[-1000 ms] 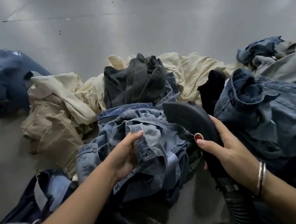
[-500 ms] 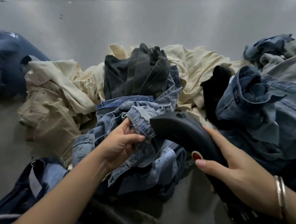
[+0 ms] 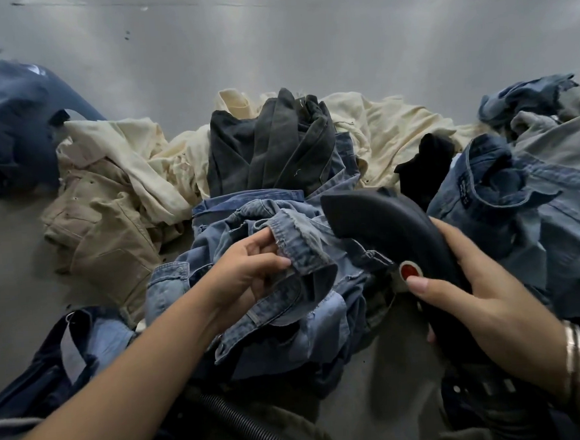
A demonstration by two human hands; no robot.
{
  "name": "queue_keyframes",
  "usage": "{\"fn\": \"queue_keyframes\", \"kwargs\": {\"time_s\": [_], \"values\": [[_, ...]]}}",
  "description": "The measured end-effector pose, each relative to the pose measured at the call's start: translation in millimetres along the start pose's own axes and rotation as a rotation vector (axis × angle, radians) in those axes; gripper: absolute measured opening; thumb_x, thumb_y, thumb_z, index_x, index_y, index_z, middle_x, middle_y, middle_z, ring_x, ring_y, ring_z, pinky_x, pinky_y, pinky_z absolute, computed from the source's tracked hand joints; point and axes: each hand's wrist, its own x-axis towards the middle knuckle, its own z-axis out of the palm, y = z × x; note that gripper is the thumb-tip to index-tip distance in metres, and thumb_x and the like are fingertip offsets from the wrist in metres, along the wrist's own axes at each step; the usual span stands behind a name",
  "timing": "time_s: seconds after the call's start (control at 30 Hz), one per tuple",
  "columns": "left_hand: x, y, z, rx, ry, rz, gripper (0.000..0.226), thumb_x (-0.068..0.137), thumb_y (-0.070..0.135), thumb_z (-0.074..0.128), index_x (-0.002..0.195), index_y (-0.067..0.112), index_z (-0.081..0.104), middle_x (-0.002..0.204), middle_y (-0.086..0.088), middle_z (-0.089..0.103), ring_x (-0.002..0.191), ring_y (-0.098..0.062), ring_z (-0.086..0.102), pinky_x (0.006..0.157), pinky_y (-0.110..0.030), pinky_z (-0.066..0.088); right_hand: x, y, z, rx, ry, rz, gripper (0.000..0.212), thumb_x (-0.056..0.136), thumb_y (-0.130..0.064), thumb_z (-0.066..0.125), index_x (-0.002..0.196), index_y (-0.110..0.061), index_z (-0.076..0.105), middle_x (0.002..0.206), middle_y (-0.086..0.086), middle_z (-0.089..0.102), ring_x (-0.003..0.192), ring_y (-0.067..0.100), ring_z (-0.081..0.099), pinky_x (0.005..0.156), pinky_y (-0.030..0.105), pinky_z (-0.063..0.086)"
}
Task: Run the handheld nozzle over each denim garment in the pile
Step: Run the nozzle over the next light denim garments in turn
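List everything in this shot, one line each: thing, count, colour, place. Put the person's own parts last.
light denim garment: one, faded blue, centre, pinched by the left hand
denim shirt: one, mid blue, right
dark grey garment: one, charcoal, centre back
cream garments: number unclear, off-white, back
tan garment: one, khaki, left
navy garment: one, dark blue, far left
black cloth: one, black, right of centre
nozzle: one, black with a red button, right of centre
hose: one, black ribbed, bottom centre
bracelet: silver, right wrist
left hand: grips a denim edge
right hand: holds the nozzle
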Motion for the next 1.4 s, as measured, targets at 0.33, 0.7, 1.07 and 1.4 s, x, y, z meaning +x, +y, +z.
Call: {"fn": "queue_keyframes", "kwargs": {"time_s": [0.33,0.7,1.07,1.4], "values": [[-3,2,15,0.305,-0.049,0.008,0.058,0.084,-0.022,0.048,0.118,0.023,0.059,0.104,-0.012,0.071,0.094,-0.019,0.066,0.085,-0.028,0.054,-2,-2,18,-0.073,-0.060,0.038,0.050,0.075,-0.047,0.058,0.108,-0.076,0.035,0.096,-0.038,0.061,0.079,-0.005,0.065,0.059,0.015,0.049],[-1,4,12,0.112,-0.009,0.033,0.054,0.084,-0.024,0.041,0.124,0.009,0.057,0.118,-0.009,0.068,0.106,-0.019,0.066,0.087,-0.025,0.055,-11,-3,5,-0.072,-0.095,0.017,0.055,0.072,-0.043,0.061,0.114,-0.071,0.038,0.104,-0.031,0.064,0.080,-0.001,0.067,0.060,0.014,0.051],[-3,3,20,0.037,-0.167,-0.017,0.061,0.080,-0.021,0.046,0.135,0.006,0.047,0.132,-0.012,0.059,0.116,-0.022,0.060,0.097,-0.027,0.048,5,-7,-4,-0.068,0.147,-0.006,0.058,0.078,-0.049,0.066,0.132,-0.047,0.043,0.096,-0.014,0.070,0.075,0.005,0.066,0.074,0.040,0.055],[-3,2,21,0.039,-0.192,0.029,0.057,0.074,-0.021,0.043,0.124,0.007,0.052,0.114,-0.003,0.069,0.107,-0.013,0.065,0.081,-0.021,0.054,-15,-18,8,-0.344,-0.141,-0.061,0.054,0.078,-0.054,0.052,0.117,-0.074,0.021,0.101,-0.039,0.059,0.086,-0.008,0.062,0.075,0.011,0.047]]}}
